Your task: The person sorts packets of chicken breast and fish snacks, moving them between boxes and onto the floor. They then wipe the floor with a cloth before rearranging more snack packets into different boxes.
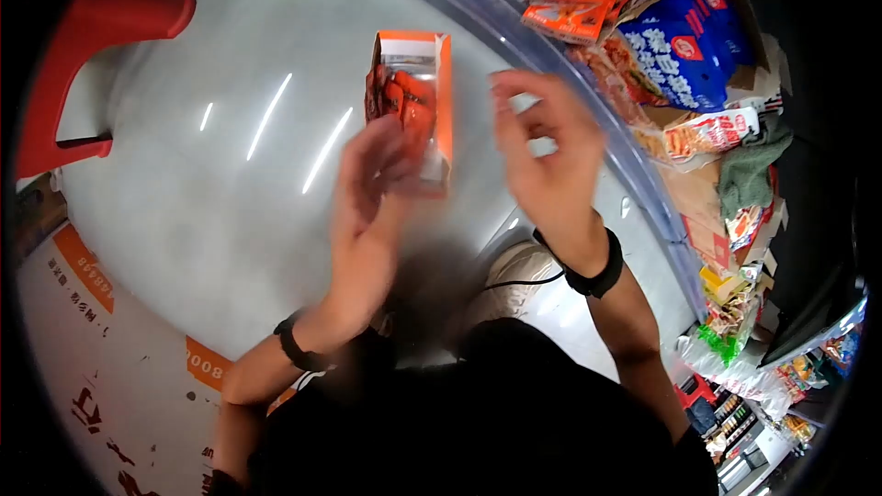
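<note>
An orange and white cardboard box [444,101] lies with its open side up on the grey surface. Several small red-orange packets [418,119] are inside it, and a dark red one leans at its left wall. My left hand [372,179] is at the box's near left corner, its fingers over the edge by the packets. Motion blur hides whether those fingers grip anything. To the right of the box, my right hand [551,142] is raised and apart from it, fingers bent but separated, with nothing visible in them.
A clear plastic rim [551,50] curves along the surface's right side. Beyond it are piled snack packages, including a blue bag [684,41] and orange packets [583,0]. A red plastic stool [119,14] stands at upper left. Printed white cartons [83,331] lie at lower left.
</note>
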`<act>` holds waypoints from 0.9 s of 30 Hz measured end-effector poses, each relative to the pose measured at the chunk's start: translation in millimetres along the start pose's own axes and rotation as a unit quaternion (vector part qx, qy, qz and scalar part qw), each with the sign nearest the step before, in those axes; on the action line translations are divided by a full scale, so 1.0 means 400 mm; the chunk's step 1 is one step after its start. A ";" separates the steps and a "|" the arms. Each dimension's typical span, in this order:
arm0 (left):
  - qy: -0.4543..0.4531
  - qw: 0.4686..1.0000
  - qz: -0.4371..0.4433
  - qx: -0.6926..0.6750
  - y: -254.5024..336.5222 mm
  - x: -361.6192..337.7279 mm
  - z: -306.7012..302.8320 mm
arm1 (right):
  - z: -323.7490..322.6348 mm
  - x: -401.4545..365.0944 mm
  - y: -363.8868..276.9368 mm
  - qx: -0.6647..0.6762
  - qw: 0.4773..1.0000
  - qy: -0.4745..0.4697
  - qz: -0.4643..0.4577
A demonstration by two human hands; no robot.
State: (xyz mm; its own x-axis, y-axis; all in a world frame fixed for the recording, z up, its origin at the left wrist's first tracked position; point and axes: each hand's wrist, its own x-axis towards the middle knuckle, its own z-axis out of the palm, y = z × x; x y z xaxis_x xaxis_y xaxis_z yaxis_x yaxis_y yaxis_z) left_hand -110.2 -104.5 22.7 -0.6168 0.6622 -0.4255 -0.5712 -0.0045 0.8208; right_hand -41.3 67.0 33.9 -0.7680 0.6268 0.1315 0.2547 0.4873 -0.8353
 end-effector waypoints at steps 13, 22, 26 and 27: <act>0.102 0.937 0.142 0.303 -0.022 0.058 -0.070 | 0.126 0.020 0.010 -0.192 0.963 -0.185 -0.050; 0.064 0.946 0.119 0.295 -0.025 0.058 -0.073 | 0.148 0.026 0.048 -0.152 0.970 -0.181 -0.053; 0.058 0.937 0.151 0.309 -0.029 0.061 -0.073 | 0.166 0.046 0.050 -0.172 0.964 -0.191 -0.061; 0.054 0.936 0.155 0.312 -0.028 0.060 -0.071 | 0.173 0.054 0.049 -0.178 0.964 -0.189 -0.054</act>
State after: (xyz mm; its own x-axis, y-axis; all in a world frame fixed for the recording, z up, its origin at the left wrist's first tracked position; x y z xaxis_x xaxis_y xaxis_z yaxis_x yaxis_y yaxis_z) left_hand -134.0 -109.8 -7.4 -0.7708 0.6218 -0.1390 0.0501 0.2766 0.9597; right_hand -93.5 47.8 -16.5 -0.9435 0.3274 -0.0519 0.2948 0.7572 -0.5829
